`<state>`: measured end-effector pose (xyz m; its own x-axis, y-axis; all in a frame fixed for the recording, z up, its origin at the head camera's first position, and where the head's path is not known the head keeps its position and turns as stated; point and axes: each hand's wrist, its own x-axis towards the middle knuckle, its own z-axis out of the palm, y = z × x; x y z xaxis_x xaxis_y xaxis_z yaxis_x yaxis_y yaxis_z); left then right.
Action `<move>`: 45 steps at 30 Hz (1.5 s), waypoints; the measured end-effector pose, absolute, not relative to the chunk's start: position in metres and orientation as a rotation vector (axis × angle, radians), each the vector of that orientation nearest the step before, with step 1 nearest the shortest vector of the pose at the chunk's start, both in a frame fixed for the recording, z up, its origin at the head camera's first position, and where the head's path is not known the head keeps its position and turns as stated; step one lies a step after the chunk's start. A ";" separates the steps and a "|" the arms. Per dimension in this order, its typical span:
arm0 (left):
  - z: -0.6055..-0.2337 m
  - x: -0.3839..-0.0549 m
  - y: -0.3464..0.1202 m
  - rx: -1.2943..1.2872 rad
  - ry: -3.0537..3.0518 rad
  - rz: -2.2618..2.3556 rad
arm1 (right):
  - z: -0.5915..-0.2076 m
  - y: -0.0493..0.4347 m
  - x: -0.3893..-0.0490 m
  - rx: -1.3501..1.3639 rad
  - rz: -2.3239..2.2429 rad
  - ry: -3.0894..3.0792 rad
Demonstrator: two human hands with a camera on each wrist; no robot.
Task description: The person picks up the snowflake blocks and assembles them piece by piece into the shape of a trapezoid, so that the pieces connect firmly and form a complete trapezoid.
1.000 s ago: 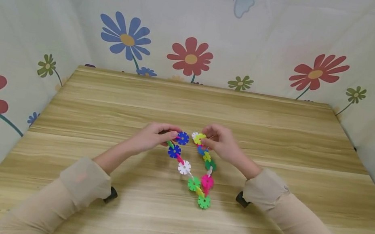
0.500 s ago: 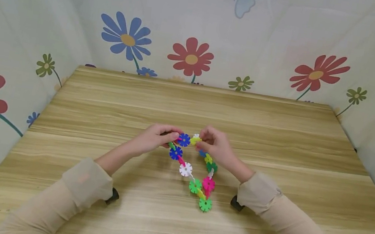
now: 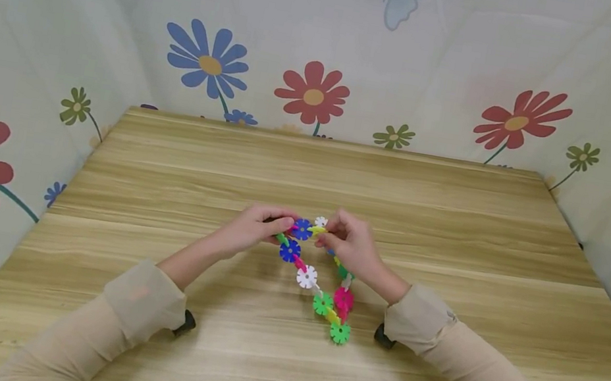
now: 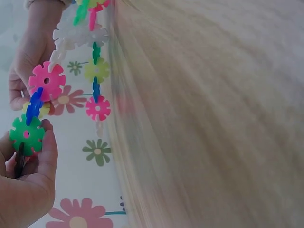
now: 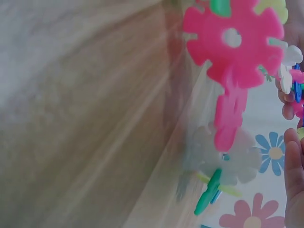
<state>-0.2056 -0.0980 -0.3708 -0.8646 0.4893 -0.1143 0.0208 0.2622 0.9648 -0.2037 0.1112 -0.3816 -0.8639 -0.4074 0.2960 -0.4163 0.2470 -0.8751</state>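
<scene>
A chain of slotted plastic flower discs in several colours hangs between both hands above the table in the head view. My left hand (image 3: 251,228) pinches its left end beside a blue disc (image 3: 302,229). Between the thumb and fingers of my right hand (image 3: 355,245) is a yellow disc (image 3: 317,229), edge on against the blue one; I cannot tell if their slots are joined. A white disc (image 3: 321,222) sits just behind the yellow one. The chain dips to a bright green disc (image 3: 339,333) at its lowest point. In the right wrist view a pink disc (image 5: 232,38) looms close.
A wood-grain table (image 3: 226,158) lies under the hands. Around it hangs a pale cloth (image 3: 446,59) printed with flowers and a butterfly. Small black devices (image 3: 185,323) show below both sleeve cuffs.
The right hand has moved slightly, bringing the yellow disc against the blue one and narrowing the gap between the chain's ends. The hanging part has shifted slightly right.
</scene>
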 end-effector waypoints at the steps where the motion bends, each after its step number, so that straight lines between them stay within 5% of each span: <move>1: -0.371 -0.205 -0.098 0.467 2.151 1.632 | -0.381 0.111 -0.203 0.821 1.741 -2.466; 23: -0.369 -0.204 -0.088 0.638 2.294 1.338 | -0.372 0.122 -0.214 1.118 1.536 -2.603; 33: -0.367 -0.199 -0.086 0.660 2.332 1.355 | -0.373 0.140 -0.239 0.684 1.574 -2.842; 45: -0.365 -0.193 -0.081 0.703 2.366 1.395 | -0.383 0.136 -0.249 0.566 1.863 -2.997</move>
<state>-0.1930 -0.0814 -0.3651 -0.8332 0.5528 -0.0135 0.2558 0.4069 0.8769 -0.2494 0.1359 -0.3826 -0.8601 -0.4719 -0.1937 -0.0351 0.4335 -0.9005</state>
